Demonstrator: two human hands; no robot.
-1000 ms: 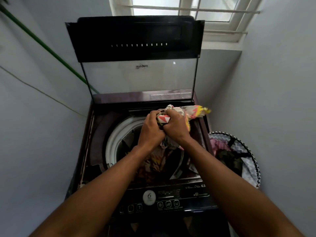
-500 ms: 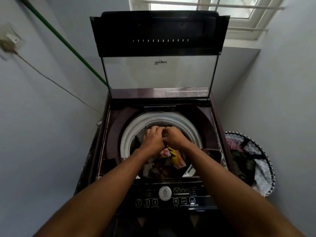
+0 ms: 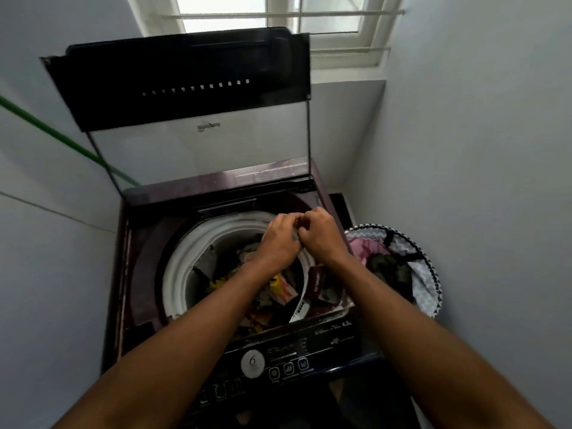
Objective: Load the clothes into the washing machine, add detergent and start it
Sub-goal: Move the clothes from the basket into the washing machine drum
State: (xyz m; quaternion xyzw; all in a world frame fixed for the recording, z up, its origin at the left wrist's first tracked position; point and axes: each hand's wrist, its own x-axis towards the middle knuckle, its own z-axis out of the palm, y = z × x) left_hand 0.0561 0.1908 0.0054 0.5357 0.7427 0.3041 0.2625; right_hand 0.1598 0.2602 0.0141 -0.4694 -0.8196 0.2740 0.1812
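Note:
The top-loading washing machine has its lid point(image 3: 185, 78) raised and its white drum ring point(image 3: 182, 267) in view. Several garments lie in the drum, a yellow and pink patterned cloth point(image 3: 280, 289) on top. My left hand point(image 3: 280, 239) and right hand point(image 3: 322, 236) are pressed together above the drum's far right rim, fingers curled. A small grey bit shows between them; I cannot tell whether they hold it. A dark red labelled compartment point(image 3: 318, 283) sits at the drum's right edge. The control panel point(image 3: 278, 357) faces me.
A round laundry basket point(image 3: 430, 274) with a black-and-white rim stands on the floor right of the machine, with pink and dark green clothes point(image 3: 387, 267) inside. Walls close in on both sides. A green pipe point(image 3: 62, 137) runs down the left wall. A window is behind.
Both hands carried the patterned cloth down into the drum, then rose together toward the drum's right rim. The cloth now lies in the drum. My view has swung right.

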